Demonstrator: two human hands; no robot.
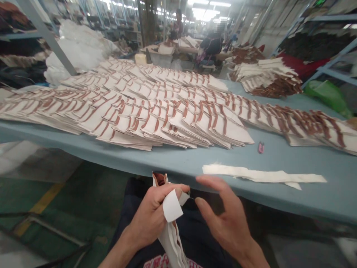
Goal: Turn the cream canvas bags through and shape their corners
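Note:
Over my lap, my left hand (154, 208) is closed around a folded cream-and-brown fabric piece (174, 242), which hangs down below the fist. A white tab (172, 206), perhaps a label or strip, sticks out at its thumb side. A fine thread (192, 198) runs from the left fingertips toward the right thumb. Just to the right, my right hand (227, 216) has its thumb and index finger spread, with nothing visible gripped between them; its other fingers are mostly hidden.
Overlapping rows of cream fabric pieces with brown edges (167, 115) cover much of the blue-topped table (178, 160). Cream strips (262, 174) and a small pink tool (261, 147), perhaps thread snippers, lie near the front edge. Behind are more fabric stacks (267, 76) and a co-worker (212, 46).

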